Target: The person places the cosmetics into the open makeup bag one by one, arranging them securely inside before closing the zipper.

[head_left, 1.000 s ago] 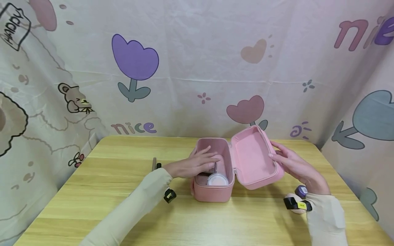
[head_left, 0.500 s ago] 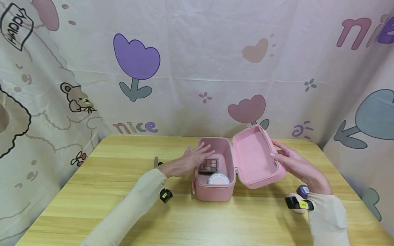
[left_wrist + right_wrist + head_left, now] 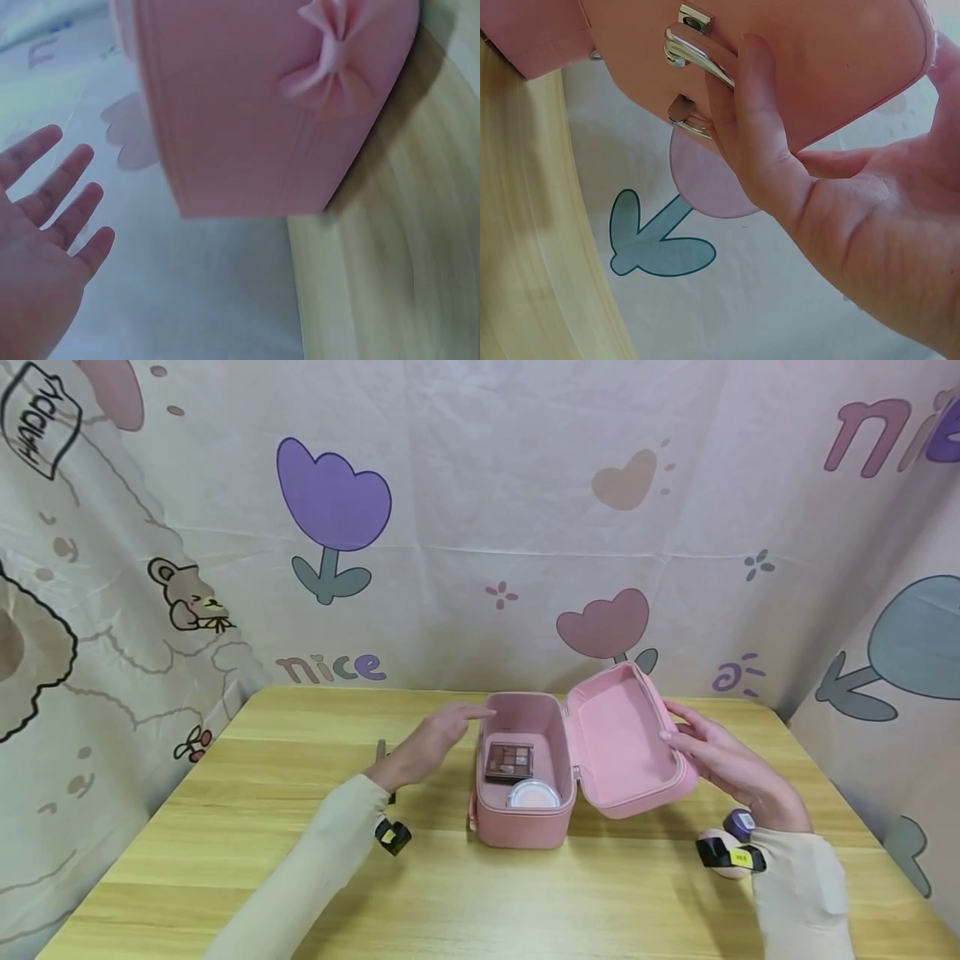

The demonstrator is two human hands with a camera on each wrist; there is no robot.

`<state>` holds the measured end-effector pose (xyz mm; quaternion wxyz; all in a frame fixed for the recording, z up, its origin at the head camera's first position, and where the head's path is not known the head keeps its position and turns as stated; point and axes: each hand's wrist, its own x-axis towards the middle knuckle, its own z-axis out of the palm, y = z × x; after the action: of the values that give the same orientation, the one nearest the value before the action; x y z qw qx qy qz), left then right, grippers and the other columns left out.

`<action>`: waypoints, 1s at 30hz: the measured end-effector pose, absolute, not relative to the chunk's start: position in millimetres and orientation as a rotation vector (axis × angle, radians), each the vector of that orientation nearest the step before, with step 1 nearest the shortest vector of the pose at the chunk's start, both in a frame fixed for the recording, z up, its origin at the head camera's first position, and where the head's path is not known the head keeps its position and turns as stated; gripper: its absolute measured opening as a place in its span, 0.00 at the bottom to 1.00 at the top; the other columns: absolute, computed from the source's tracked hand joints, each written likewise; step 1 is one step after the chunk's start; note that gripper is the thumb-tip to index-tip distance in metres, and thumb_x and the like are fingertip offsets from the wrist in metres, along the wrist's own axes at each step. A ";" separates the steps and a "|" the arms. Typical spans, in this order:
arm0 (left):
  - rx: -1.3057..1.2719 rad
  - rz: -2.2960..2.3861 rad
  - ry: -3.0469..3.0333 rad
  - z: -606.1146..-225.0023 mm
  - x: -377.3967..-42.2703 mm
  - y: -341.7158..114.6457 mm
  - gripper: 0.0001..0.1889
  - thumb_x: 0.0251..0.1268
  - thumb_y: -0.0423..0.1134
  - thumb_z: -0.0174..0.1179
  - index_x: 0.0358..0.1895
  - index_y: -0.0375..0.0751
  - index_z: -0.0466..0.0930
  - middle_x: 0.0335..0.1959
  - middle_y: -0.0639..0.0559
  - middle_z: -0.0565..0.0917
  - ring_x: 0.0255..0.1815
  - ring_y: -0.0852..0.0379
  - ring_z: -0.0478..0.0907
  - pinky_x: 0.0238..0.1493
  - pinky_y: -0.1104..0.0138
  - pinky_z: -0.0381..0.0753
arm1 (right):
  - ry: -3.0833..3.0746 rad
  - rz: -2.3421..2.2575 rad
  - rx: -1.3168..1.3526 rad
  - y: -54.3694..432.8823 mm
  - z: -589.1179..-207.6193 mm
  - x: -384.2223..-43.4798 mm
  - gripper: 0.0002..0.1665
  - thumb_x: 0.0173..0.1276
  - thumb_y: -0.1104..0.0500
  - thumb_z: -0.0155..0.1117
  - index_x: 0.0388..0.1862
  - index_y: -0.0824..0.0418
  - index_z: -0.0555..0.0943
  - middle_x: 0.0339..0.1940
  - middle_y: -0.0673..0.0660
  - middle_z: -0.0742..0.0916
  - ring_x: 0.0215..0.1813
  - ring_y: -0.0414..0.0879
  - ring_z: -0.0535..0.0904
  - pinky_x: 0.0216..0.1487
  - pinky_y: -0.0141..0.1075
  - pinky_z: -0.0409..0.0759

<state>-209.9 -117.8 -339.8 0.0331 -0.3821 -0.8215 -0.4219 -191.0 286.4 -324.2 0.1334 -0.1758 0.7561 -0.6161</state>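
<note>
A pink cosmetic case [image 3: 521, 831] stands on the table with its lid [image 3: 622, 739] swung out to the right. Inside lie an eyeshadow palette [image 3: 510, 762] and a round white compact [image 3: 534, 794]. My right hand [image 3: 731, 764] holds the lid's outer edge, thumb at the rim. In the right wrist view its fingers lie along the handle [image 3: 705, 64] with gold-coloured fittings on the lid's outer face. My left hand [image 3: 427, 743] hovers just left of the case, holding nothing. In the left wrist view its fingers are spread, apart from the case side with a bow [image 3: 334, 56].
A thin brownish stick [image 3: 381, 750] and a small black item [image 3: 392, 797] lie on the table, partly hidden by my left arm. A purple jar [image 3: 739, 824] and a pale pink round item [image 3: 723, 860] sit beside my right wrist. A patterned curtain [image 3: 465, 635] hangs behind.
My left hand has drawn out of the case to the left, uncovering the eyeshadow palette inside. My right hand keeps its hold on the lid.
</note>
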 end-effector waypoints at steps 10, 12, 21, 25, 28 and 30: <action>-1.006 -1.378 -2.422 -351.6 -210.9 -160.9 0.31 0.79 0.46 0.24 0.65 0.26 0.68 0.65 0.31 0.69 0.67 0.35 0.63 0.67 0.41 0.56 | 2.216 -1.773 -0.509 284.9 -321.4 -190.3 0.40 0.77 0.61 0.47 0.75 0.74 0.38 0.57 0.70 0.70 0.48 0.42 0.80 0.48 0.34 0.81; -0.966 -1.432 -2.427 -356.5 -210.1 -168.5 0.31 0.78 0.46 0.24 0.67 0.28 0.66 0.67 0.33 0.67 0.69 0.36 0.60 0.67 0.39 0.53 | 2.208 -1.776 -0.518 285.3 -321.6 -190.6 0.40 0.77 0.61 0.47 0.75 0.74 0.38 0.57 0.70 0.69 0.48 0.42 0.80 0.48 0.34 0.82; -0.904 -1.429 -2.470 -375.1 -208.6 -182.8 0.34 0.78 0.53 0.27 0.70 0.27 0.60 0.70 0.31 0.62 0.70 0.32 0.55 0.67 0.35 0.47 | 2.188 -1.789 -0.527 287.3 -323.3 -191.2 0.41 0.77 0.61 0.47 0.75 0.74 0.37 0.56 0.68 0.71 0.47 0.43 0.80 0.47 0.35 0.82; -0.842 -1.385 -2.516 -381.8 -210.6 -189.3 0.34 0.78 0.52 0.28 0.71 0.26 0.58 0.70 0.29 0.61 0.70 0.31 0.55 0.67 0.37 0.49 | 2.152 -1.815 -0.525 286.5 -322.9 -190.4 0.41 0.77 0.62 0.47 0.75 0.74 0.37 0.54 0.62 0.72 0.47 0.44 0.81 0.46 0.36 0.83; -0.828 -1.345 -2.530 -384.6 -213.0 -195.9 0.32 0.78 0.50 0.27 0.71 0.26 0.58 0.70 0.29 0.61 0.70 0.30 0.55 0.67 0.37 0.49 | 2.129 -1.831 -0.513 285.6 -322.5 -190.0 0.41 0.77 0.62 0.48 0.75 0.74 0.37 0.53 0.60 0.73 0.46 0.45 0.81 0.45 0.37 0.83; -0.815 -1.352 -2.532 -384.8 -214.7 -201.0 0.32 0.79 0.49 0.27 0.71 0.26 0.58 0.70 0.29 0.60 0.70 0.30 0.54 0.67 0.36 0.48 | 2.127 -1.827 -0.513 285.4 -322.3 -190.1 0.42 0.77 0.62 0.48 0.75 0.74 0.36 0.54 0.60 0.73 0.46 0.45 0.81 0.46 0.37 0.83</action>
<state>-214.7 -201.0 -384.8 0.0788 -0.2724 -0.8460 -0.4516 -190.1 285.4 -322.3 0.1452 -0.1781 0.7382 -0.6342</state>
